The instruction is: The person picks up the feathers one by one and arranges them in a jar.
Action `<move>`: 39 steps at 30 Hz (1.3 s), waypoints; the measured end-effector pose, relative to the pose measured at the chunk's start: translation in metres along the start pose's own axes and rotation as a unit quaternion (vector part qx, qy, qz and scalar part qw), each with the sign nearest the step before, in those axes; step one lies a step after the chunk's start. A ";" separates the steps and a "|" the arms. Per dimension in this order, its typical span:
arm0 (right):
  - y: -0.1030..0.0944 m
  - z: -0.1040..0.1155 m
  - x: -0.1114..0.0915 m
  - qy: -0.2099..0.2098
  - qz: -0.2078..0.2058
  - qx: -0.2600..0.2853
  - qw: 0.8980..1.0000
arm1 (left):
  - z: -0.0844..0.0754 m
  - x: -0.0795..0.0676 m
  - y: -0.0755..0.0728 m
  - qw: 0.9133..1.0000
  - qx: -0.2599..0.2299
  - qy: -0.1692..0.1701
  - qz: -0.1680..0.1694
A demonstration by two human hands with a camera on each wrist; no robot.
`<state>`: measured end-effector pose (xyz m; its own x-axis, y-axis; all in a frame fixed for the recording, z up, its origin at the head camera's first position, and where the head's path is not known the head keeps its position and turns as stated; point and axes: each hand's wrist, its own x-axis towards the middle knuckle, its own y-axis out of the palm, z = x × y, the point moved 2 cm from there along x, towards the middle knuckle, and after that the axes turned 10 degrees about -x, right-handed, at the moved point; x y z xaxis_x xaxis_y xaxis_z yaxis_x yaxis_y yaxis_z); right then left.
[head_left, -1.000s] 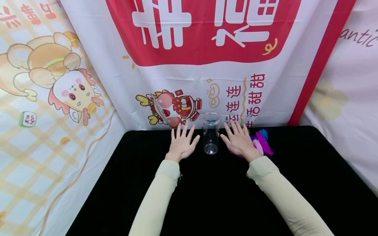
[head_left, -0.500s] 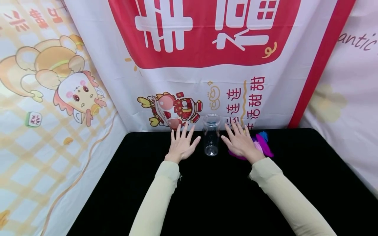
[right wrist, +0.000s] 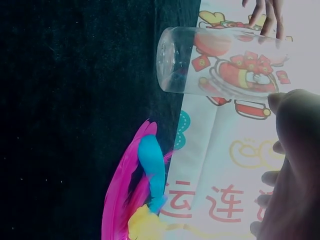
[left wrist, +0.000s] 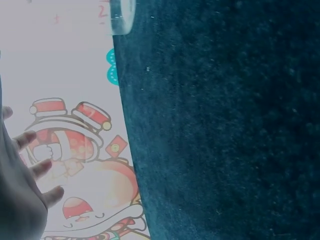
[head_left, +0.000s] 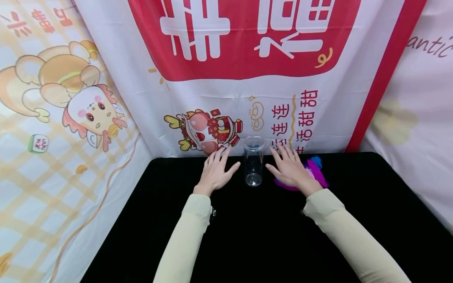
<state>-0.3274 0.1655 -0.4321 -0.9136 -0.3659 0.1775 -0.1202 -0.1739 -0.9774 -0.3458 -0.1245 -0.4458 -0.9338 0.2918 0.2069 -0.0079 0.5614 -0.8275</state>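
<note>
A clear, tall cylindrical cup [head_left: 253, 167] stands upright near the table's back edge, between the two hands. To its left my left hand [head_left: 214, 171] is held with fingers extended and thumb spread, holding nothing. On the other side my right hand [head_left: 289, 169] has its fingers stretched forward, also holding nothing. Colourful feathers [head_left: 317, 173] in magenta, blue and pink lie beneath and beside the right hand, partly hidden by it. In the right wrist view magenta, blue and yellow feathers [right wrist: 151, 170] show beside the transparent cup [right wrist: 220, 65].
A black cloth covers the table [head_left: 255, 236]. Right behind its back edge hangs a white and red printed banner [head_left: 212, 90]. Patterned cloth [head_left: 63, 165] borders the left side, and a pale cloth [head_left: 407, 129] hangs on the right.
The left hand has turned slightly and its fingers have drawn closer together. My right hand has shifted a little to the right. Cup and feathers have stayed in place.
</note>
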 end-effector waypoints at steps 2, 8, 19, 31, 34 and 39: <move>0.000 0.001 -0.001 -0.010 -0.010 0.002 1.000 | 0.000 -0.002 -0.002 1.000 -0.012 -0.002 0.001; 0.000 0.005 -0.004 -0.022 -0.031 0.020 0.999 | -0.001 -0.006 -0.007 0.999 -0.036 -0.001 0.001; 0.000 0.002 -0.007 -0.023 -0.037 0.078 0.996 | -0.001 -0.010 -0.009 0.995 -0.094 0.017 -0.036; -0.013 -0.018 -0.014 0.020 -0.014 0.115 0.993 | -0.012 -0.009 -0.016 0.976 -0.208 0.018 -0.054; -0.016 -0.022 -0.016 0.024 -0.011 0.123 0.992 | -0.011 -0.008 -0.019 0.972 -0.226 0.023 -0.064; -0.019 -0.031 -0.024 0.045 0.010 0.123 0.991 | -0.011 -0.008 -0.019 0.963 -0.261 0.027 -0.066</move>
<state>-0.3152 0.2062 -0.4213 -0.9474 -0.2896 0.1362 -0.0137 -0.3885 -0.9213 -0.3339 -0.1289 -0.4256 -0.9172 0.2221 0.3309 0.0674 0.9048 -0.4205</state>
